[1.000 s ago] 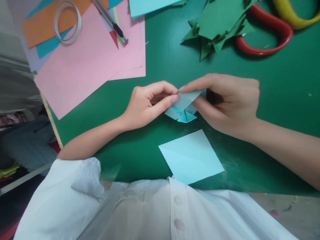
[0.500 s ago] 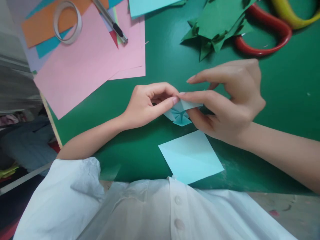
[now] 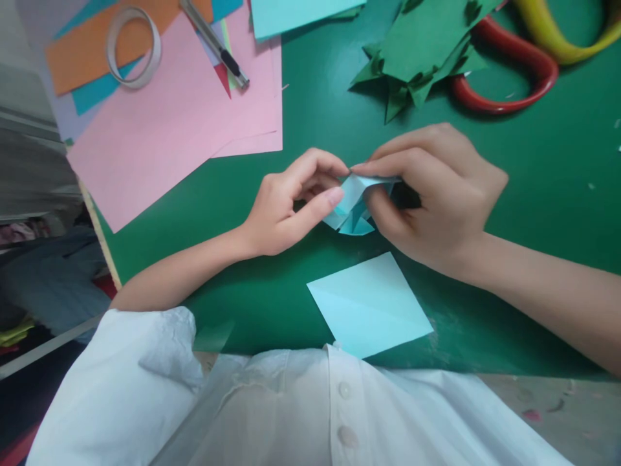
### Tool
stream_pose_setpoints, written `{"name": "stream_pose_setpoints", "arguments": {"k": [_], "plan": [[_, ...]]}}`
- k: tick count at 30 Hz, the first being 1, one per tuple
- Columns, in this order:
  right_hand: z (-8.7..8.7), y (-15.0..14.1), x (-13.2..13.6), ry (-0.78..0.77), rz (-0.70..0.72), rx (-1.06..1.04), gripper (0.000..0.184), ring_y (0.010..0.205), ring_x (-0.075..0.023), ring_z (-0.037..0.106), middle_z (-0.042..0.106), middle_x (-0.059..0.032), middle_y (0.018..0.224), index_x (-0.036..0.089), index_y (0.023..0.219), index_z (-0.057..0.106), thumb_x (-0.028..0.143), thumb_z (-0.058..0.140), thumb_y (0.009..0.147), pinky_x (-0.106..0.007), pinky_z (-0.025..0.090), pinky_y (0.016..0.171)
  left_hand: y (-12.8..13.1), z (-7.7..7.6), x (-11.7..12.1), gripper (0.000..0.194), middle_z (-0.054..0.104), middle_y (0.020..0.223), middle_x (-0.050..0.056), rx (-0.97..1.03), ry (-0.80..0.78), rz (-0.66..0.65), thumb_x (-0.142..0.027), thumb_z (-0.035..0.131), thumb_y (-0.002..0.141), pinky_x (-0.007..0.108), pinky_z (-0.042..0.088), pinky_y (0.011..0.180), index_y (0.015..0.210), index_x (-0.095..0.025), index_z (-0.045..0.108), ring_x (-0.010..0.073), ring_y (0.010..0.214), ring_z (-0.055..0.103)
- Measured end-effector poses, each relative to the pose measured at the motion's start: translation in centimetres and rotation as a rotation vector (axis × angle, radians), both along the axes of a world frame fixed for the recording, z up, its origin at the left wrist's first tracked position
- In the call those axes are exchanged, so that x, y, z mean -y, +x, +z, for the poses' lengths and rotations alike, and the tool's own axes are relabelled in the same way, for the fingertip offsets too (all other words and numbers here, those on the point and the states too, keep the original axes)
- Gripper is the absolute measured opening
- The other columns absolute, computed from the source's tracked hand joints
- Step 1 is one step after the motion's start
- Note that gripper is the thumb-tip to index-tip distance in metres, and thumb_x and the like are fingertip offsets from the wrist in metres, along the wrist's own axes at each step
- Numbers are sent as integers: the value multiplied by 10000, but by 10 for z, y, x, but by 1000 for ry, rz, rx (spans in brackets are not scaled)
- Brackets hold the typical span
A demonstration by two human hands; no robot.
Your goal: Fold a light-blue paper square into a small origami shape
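head view: half a second ago the right hand (image 3: 436, 194) had its fingers spread, one lifted well clear of the blue paper (image 3: 353, 194); now they are gathered again, one fingertip along the paper's top edge and the thumb tucked against its near side. the paper itself has altered too: its upper flap, which lay as a pale, flattish band, now tips up and shows a bent edge. for the work in hand, i take that to mean a crease is being shaped between the fingers and the folding is unfinished (the fingers cover much of it, so which layer is moving i cannot tell).

the blue paper sits between the hands, just above the desk (image 3: 242, 285) or touching it; the view does not settle which. from it, the left hand (image 3: 272, 217) is at 9 o'clock, its thumb and fingertips gripping the left edge, with thumb and forefinger a little further apart than before. the right hand is at 3 o'clock, pinching the other side.

at 6 o'clock the pale sheet (image 3: 369, 304) lies flat, near but untouched, where it was. at 1 o'clock, well apart, is the green paper (image 3: 417, 52).
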State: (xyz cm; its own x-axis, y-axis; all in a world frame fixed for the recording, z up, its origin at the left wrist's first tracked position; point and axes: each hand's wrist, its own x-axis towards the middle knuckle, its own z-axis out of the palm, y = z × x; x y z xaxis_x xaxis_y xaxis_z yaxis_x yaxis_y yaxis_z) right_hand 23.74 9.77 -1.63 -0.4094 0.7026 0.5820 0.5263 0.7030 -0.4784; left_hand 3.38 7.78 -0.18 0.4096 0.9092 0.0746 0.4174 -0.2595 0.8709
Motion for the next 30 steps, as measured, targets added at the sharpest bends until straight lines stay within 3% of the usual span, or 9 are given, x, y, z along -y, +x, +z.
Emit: {"name": "stream_pose_setpoints", "arguments": {"k": [5, 8, 13, 19, 24, 30], "plan": [[2, 2, -5, -204, 48, -26, 179, 772, -184, 634, 692, 5, 874, 292, 925, 624, 141, 543, 872, -353, 475, 642, 2, -2, 6, 208, 682, 854, -27, -130, 155, 42, -439, 482, 1000, 220, 537, 638, 1108, -265, 513, 78, 688, 645], [1, 3, -7, -227, 59, -19, 199, 761, -175, 621, 698, 10, 875, 276, 928, 635, 112, 572, 835, -346, 479, 667, 3, -3, 8, 107, 660, 804, -36, -247, 282, 57, -338, 551, 980, 219, 535, 652, 1043, -257, 522, 73, 638, 615], [-2, 3, -5, -226, 27, 103, 188, 821, -190, 613, 683, -2, 924, 282, 947, 634, 136, 562, 853, -357, 500, 716, 5, -6, 12, 39, 661, 902, 32, -412, 601, -18, -210, 572, 948, 268, 550, 706, 981, -197, 555, 138, 820, 660], [1, 3, -4, -208, 25, 179, 168, 857, -216, 600, 672, -29, 963, 284, 948, 629, 164, 527, 888, -394, 509, 765, 2, -6, 17, 43, 699, 864, 37, -521, 839, -107, -111, 617, 897, 281, 518, 639, 888, -151, 627, 135, 728, 613], [1, 4, -4, -162, 45, 180, 131, 859, -225, 598, 670, -48, 952, 270, 929, 632, 195, 533, 889, -407, 512, 778, 0, -6, 22, 99, 746, 992, 86, -524, 910, -107, -107, 688, 844, 297, 522, 614, 942, -98, 678, 159, 779, 620], [-2, 5, -6, -92, 86, 124, 113, 790, -202, 587, 686, -64, 918, 232, 928, 665, 188, 592, 854, -381, 507, 723, 1, -13, 25, 208, 729, 1167, 68, -522, 817, -48, -132, 629, 888, 332, 548, 684, 1087, -159, 682, 177, 884, 630]]}}
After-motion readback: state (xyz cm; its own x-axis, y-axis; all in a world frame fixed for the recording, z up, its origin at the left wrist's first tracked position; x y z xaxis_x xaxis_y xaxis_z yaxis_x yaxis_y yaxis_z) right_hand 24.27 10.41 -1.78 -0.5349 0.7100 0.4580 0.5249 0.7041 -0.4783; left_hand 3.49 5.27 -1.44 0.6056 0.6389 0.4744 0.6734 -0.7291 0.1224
